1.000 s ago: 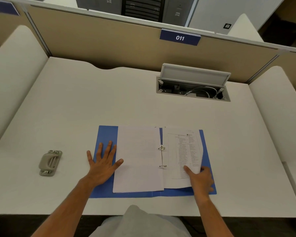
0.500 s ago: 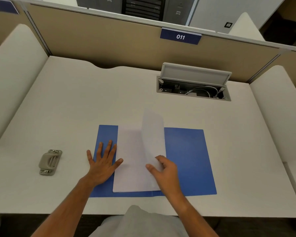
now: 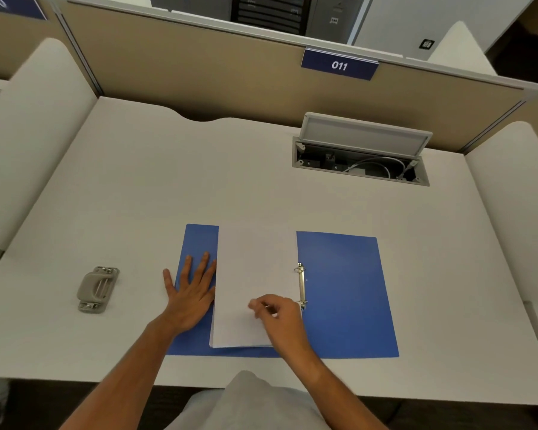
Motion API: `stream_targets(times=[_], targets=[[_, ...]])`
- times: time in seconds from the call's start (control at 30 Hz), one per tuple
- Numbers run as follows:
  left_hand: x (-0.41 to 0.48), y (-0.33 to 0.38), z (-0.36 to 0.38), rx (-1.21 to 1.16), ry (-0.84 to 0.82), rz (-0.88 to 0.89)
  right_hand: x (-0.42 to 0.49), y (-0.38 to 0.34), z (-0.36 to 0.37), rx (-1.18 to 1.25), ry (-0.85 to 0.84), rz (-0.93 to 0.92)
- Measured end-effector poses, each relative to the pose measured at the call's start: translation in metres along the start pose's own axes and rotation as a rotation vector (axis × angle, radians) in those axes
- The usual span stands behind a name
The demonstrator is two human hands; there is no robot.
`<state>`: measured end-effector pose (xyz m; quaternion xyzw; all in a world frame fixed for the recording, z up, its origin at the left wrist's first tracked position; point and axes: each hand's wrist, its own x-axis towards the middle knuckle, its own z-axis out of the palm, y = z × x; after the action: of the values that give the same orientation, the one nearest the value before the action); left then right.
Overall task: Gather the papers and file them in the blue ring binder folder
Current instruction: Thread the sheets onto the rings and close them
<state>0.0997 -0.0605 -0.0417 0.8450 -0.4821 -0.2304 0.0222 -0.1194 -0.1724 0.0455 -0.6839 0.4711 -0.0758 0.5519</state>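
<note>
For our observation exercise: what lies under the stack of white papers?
The open blue ring binder folder, its blue showing on both sides. The part beneath the papers is covered.

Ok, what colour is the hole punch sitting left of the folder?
The hole punch is greyish beige with silvery metal ends, seen clearly in the head view.

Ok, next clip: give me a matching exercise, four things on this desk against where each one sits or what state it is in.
Things:
1. grey plastic hole punch
2. stack of white paper sheets
3. left hand
4. grey hinged cable hatch

Places or states:
A. lid raised, far right of the white desk
B. spread flat on the left edge of the open blue ring binder folder
C. on the folder's left half, beside the metal rings
D. alone on the desk, left of the folder

Pairs: 1-D, 2-C, 3-B, 4-A.
</note>
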Motion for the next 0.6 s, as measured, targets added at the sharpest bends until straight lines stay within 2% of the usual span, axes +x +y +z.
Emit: stream_targets(times=[0.1,0.2,0.27,0.37,0.43,0.5,0.6], targets=[[0.000,0.001,-0.005,-0.103,0.023,0.007,-0.003,0.011,-0.026,-0.022,0.303,-0.062],[-0.004,0.001,-0.014,-0.301,0.062,-0.009,-0.005,0.028,-0.053,-0.079,0.433,-0.021],[-0.013,0.010,-0.023,-0.375,0.166,-0.077,-0.005,0.042,-0.066,-0.089,0.412,0.066],[-0.030,0.039,-0.029,-0.363,0.392,-0.257,-0.011,0.051,-0.076,-0.032,0.281,0.153],[-0.036,0.063,-0.026,-0.502,0.348,-0.378,-0.014,0.051,-0.075,-0.011,0.196,0.170],[-0.036,0.083,-0.022,-0.746,0.249,-0.486,-0.017,0.048,-0.070,0.007,0.135,0.189],[-0.029,0.103,-0.022,-0.950,0.196,-0.602,-0.018,0.047,-0.065,0.006,0.123,0.211]])
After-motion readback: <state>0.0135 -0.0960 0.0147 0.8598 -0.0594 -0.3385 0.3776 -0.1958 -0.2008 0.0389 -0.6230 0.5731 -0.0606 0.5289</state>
